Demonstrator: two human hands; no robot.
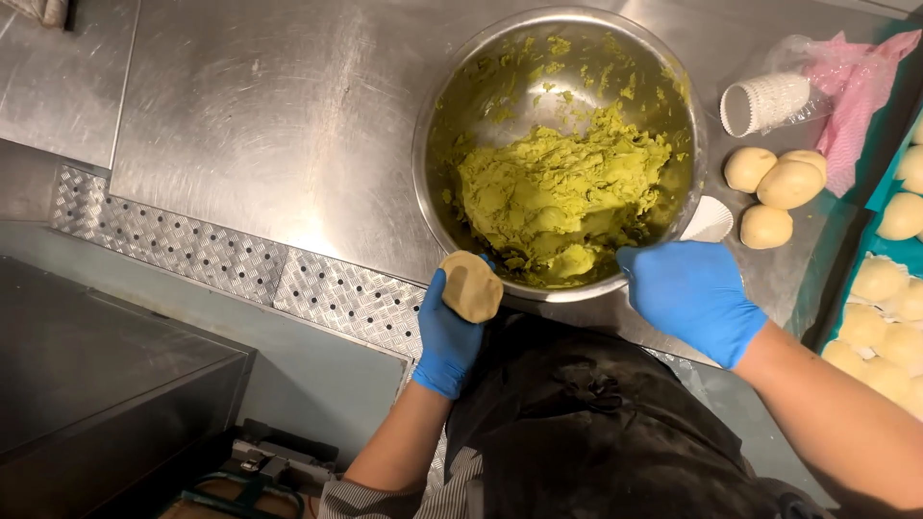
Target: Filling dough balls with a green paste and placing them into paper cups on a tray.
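Note:
My left hand [448, 336], in a blue glove, holds a flattened tan dough piece [471, 285] at the near rim of a large steel bowl [461, 67]. The bowl holds a mass of yellow-green paste [553, 187]. My right hand [692, 298], also blue-gloved, rests curled at the bowl's near right rim; its fingers are turned away, so what they hold is hidden.
Three tan dough balls [774, 187] lie on the steel counter [269, 115] right of the bowl, beside a white paper cup [710, 221]. A stack of paper cups [764, 101] sits in a plastic bag by a pink cloth [860, 86]. More dough balls [885, 308] fill a tray at right.

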